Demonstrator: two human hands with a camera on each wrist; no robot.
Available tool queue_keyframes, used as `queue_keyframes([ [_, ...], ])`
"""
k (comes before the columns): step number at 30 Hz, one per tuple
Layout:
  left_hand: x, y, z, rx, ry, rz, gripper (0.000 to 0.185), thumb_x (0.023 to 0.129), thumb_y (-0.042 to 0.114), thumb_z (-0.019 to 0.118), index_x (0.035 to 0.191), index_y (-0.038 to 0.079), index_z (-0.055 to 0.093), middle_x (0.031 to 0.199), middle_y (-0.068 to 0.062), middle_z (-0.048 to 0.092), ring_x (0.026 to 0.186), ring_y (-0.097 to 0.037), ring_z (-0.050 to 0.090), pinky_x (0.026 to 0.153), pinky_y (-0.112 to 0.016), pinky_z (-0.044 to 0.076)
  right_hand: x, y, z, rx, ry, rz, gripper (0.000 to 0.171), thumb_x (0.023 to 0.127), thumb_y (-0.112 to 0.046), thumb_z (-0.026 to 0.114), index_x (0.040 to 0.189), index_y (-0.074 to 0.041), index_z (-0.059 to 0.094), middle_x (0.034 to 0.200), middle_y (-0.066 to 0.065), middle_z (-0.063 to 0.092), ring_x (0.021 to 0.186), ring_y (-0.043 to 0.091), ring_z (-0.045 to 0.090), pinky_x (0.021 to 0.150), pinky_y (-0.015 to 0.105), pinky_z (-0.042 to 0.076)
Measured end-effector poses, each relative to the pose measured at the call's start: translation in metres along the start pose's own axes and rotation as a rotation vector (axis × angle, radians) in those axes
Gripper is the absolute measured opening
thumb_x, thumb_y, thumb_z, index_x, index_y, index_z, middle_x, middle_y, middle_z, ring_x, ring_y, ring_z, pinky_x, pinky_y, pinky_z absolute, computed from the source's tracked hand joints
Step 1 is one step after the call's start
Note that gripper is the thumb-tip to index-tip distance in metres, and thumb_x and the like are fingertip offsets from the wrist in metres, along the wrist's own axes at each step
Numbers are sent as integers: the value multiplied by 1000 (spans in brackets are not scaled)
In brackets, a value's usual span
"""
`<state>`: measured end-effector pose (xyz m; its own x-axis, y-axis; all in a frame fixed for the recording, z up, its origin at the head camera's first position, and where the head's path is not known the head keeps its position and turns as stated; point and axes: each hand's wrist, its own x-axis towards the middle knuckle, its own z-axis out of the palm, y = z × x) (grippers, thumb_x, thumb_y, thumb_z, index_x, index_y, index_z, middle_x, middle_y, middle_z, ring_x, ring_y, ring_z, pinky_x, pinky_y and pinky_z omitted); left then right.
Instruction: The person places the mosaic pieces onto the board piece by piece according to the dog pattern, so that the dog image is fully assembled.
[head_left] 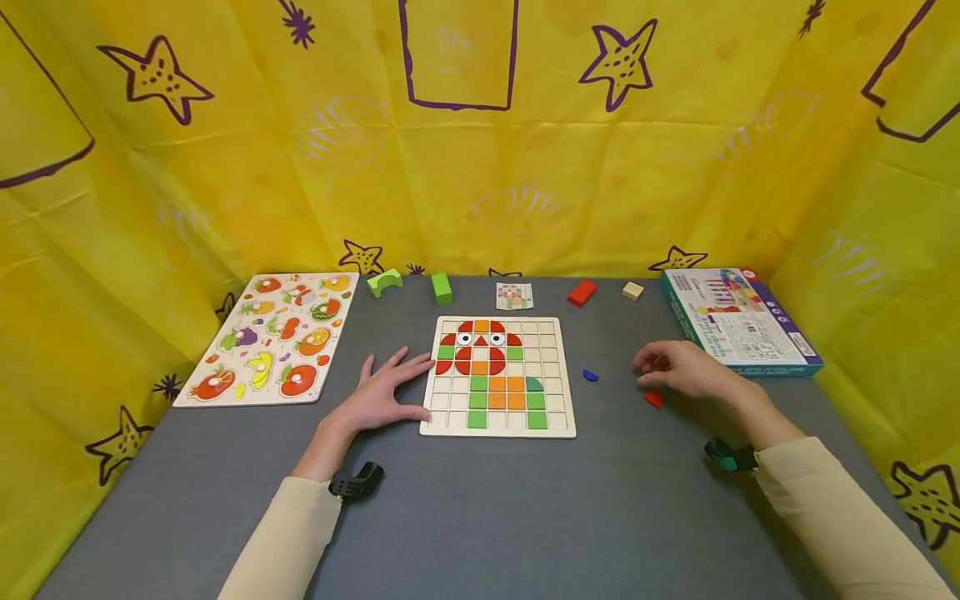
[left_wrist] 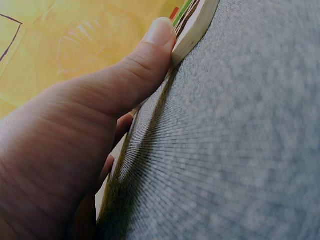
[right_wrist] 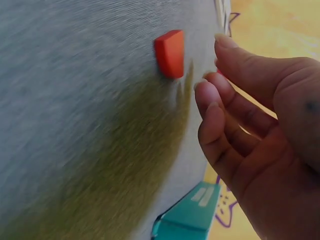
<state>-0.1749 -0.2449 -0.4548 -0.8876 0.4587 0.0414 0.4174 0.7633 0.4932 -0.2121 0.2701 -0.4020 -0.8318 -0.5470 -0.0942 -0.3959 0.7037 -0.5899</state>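
Note:
My left hand [head_left: 384, 395] lies at the left side of a wooden grid board [head_left: 456, 402], fingers spread, with thumb and fingertips at its edge. In the left wrist view the thumb [left_wrist: 137, 75] presses against the board's rim [left_wrist: 190, 44]. Red, orange and green tiles form a figure with two round eyes on the board. On the right, my right hand [head_left: 681, 369] hovers above the table with loosely curled fingers, a gap between thumb and fingertips. A red rounded piece [right_wrist: 171, 54] lies on the cloth just beyond those fingertips. A blue half-round piece [head_left: 591, 376] lies between board and right hand.
A fruit puzzle board [head_left: 258, 342] lies at left. Along the back are a green arch block [head_left: 385, 282], green block [head_left: 442, 289], small pattern card [head_left: 514, 296], red block [head_left: 582, 292] and plain wood block [head_left: 632, 291]. A flat box [head_left: 738, 321] lies behind the right hand.

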Motion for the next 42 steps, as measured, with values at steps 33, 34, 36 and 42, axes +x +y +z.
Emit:
queue_keyframes([
  [33,-1,-1,0,0,4,8,91,80,55,81,155,17,45,160,-5,37,151,-38,14,110,-69,-8,-1,-7,16,46,-51,-95,12,94,-16,75,103,-9,73,88,-5,65,78,13,57,72,27,50],
  [34,0,-1,0,1,2,6,92,80,56,81,155,18,45,160,-4,37,152,-37,14,111,-69,-9,3,-10,18,52,-42,-98,12,94,-15,74,104,-9,73,90,-5,66,79,13,58,73,28,51],
  [36,0,-1,0,0,-2,3,92,80,56,80,155,18,45,161,-3,37,152,-37,13,110,-69,-9,10,-15,22,69,-23,-109,11,94,-14,74,104,-9,74,93,-4,68,81,15,58,75,29,51],
  [42,1,-2,0,-2,-5,-1,92,79,57,81,155,19,45,161,-2,37,152,-37,13,110,-69,-10,34,-34,35,114,24,-126,12,93,-11,75,104,-8,74,92,-2,67,80,17,58,72,30,50],
])
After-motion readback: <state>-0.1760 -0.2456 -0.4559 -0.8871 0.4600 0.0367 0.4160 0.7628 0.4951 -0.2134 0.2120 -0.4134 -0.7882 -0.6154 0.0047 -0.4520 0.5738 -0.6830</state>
